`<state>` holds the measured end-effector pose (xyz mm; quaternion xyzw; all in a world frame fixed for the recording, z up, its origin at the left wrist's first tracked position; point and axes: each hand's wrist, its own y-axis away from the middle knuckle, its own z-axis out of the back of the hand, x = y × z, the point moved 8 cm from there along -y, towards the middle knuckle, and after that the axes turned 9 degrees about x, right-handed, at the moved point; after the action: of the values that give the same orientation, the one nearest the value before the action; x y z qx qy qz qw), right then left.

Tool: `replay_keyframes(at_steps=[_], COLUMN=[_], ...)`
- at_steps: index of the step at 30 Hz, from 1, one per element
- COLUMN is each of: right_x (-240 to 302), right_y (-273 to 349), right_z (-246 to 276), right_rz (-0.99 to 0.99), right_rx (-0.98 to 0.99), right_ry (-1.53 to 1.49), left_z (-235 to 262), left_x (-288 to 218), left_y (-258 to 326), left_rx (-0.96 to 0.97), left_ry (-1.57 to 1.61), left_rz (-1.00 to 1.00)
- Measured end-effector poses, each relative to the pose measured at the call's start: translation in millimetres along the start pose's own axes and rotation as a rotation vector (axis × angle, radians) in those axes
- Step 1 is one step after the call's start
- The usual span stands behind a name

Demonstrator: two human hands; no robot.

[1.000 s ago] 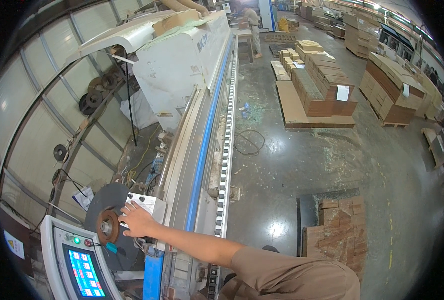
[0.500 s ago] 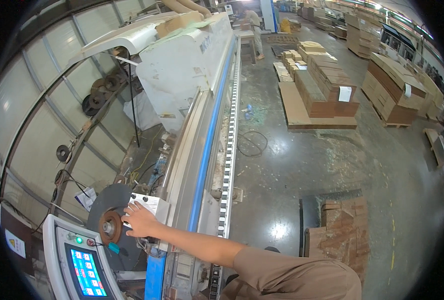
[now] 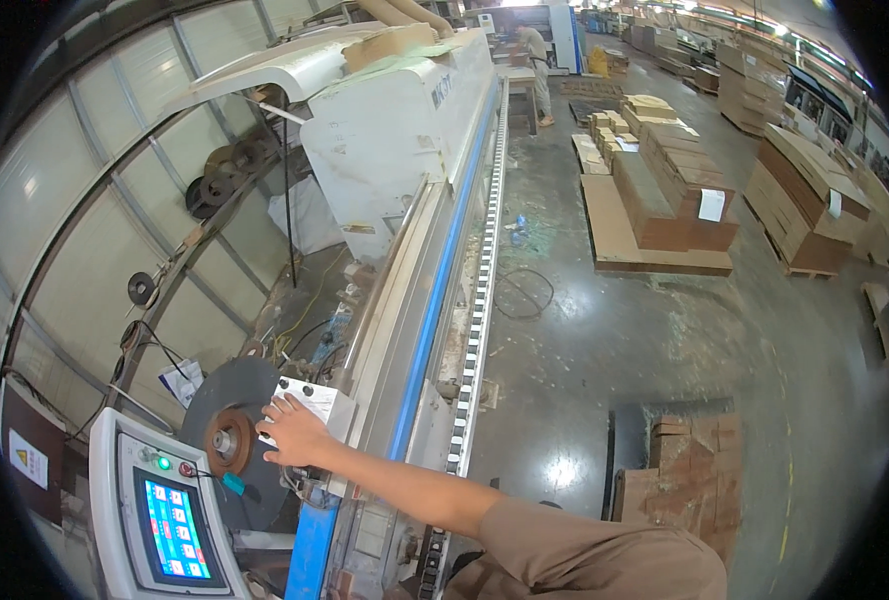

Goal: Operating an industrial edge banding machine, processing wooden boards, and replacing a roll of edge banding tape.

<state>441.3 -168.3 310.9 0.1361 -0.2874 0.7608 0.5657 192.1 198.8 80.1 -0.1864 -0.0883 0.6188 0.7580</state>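
Note:
My right arm, in a brown sleeve, reaches across from the lower right. At its end my right hand [image 3: 300,435] lies palm down with fingers spread, its fingertips on a small white box [image 3: 331,402] with black knobs on top. The box sits at the near end of a long white machine [image 3: 405,140]. Just left of the hand is a large dark grey disc [image 3: 210,400] with a brown coil [image 3: 233,462] around its hub. Below the hand, toward the lower left, stands a control panel [image 3: 115,490] with a lit touch screen [image 3: 177,530]. My left hand is out of sight.
A blue strip [image 3: 435,300] and a black-and-white conveyor chain [image 3: 480,330] run along the machine. To the right, stacked boards [image 3: 665,190] lie on the floor, with brown sheets [image 3: 700,460] nearer. Another person [image 3: 537,75] stands far back. Cables [image 3: 525,293] lie on the floor.
The whole view has shifted slightly, so the machine and stacks appear farther right and lower. My right hand stays on the white box, its fingers still spread.

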Motion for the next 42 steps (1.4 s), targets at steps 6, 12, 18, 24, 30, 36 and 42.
replay_keyframes(at_steps=[6, 12, 18, 24, 30, 36, 42], right_x=[0, 4, 2, 2, 1, -1, 2], right_y=[0, 2, 3, 1, 0, 0, -1], right_z=[0, 5, 6, 4, 2, 1, 2], right_rz=[0.006, 0.022, 0.015, 0.018, 0.026, 0.025, 0.016], right_rx=[-0.019, -0.033, -0.023, -0.019, -0.020, -0.052, -0.034], right_ry=[0.005, 0.012, 0.003, 0.004, 0.008, -0.006, 0.000], left_z=[5, -14, 2, -1, -10, -10, -14], left_x=[-2, 16, -3, 0, 11, 13, 16], left_y=[-4, 2, -3, 2, 3, 5, 7], left_rx=[0.053, 0.011, -0.121, -0.207, -0.081, -0.105, -0.114], left_ry=[0.006, -0.024, -0.048, -0.113, -0.120, -0.094, -0.119], left_rz=[0.047, 0.041, -0.056, -0.030, 0.072, 0.031, -0.007])
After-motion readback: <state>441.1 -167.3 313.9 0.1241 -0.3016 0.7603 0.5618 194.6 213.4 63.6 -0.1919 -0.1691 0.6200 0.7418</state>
